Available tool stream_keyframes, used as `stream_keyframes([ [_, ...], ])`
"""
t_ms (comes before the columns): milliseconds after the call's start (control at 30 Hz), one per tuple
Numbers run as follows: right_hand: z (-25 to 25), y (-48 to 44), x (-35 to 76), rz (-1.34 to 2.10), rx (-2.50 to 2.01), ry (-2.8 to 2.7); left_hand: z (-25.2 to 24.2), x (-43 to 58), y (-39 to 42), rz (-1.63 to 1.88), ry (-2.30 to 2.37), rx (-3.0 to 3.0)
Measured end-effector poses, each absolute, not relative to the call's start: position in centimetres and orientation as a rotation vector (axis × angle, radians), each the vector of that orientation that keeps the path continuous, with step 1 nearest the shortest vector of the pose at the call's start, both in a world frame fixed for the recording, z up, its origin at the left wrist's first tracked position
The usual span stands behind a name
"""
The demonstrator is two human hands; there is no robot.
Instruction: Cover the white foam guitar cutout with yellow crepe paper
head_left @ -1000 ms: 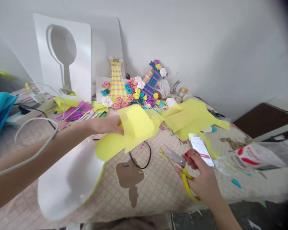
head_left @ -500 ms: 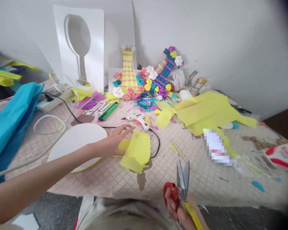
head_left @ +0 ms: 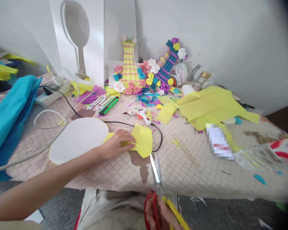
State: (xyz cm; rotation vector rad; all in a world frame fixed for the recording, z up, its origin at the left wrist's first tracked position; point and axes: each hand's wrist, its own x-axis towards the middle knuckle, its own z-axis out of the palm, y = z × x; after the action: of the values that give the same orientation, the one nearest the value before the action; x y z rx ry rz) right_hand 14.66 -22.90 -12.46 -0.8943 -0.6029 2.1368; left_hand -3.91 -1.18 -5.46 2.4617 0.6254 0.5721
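Observation:
A white rounded board (head_left: 79, 137) lies on the left half of the table, yellow along its rim. Yellow crepe paper (head_left: 144, 140) covers its narrow end and sticks out to the right. My left hand (head_left: 118, 143) grips this paper-covered end, fingers closed over it, partly hiding it. In my right hand (head_left: 162, 210) are scissors (head_left: 156, 174) with one red and one yellow handle. Their blades are slightly apart, tips just below the paper's right corner.
A hot glue gun (head_left: 144, 115) with a black cord lies behind the paper. A large yellow crepe sheet (head_left: 213, 105) spreads at right, near a wooden stick (head_left: 186, 150). Behind are a green cutter (head_left: 109, 106), markers and flower-decorated guitar shapes (head_left: 129, 68). Blue crepe (head_left: 12, 105) lies left.
The scissors in my right hand have moved left and nearer the paper. My left hand has closed on the paper-covered end; the loose yellow paper is now pressed closer to it.

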Motion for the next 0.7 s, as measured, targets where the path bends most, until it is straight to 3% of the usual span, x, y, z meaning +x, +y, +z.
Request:
stream_keyframes([
  [233,-10.0,-22.6,13.3,2.221,-0.841,-0.408,-5.2,-3.9,-1.9,0.632,0.593,2.433],
  [700,-10.5,-20.7,11.0,2.349,-0.663,-0.150,-5.0,-5.1,-3.4,0.667,0.441,2.414],
])
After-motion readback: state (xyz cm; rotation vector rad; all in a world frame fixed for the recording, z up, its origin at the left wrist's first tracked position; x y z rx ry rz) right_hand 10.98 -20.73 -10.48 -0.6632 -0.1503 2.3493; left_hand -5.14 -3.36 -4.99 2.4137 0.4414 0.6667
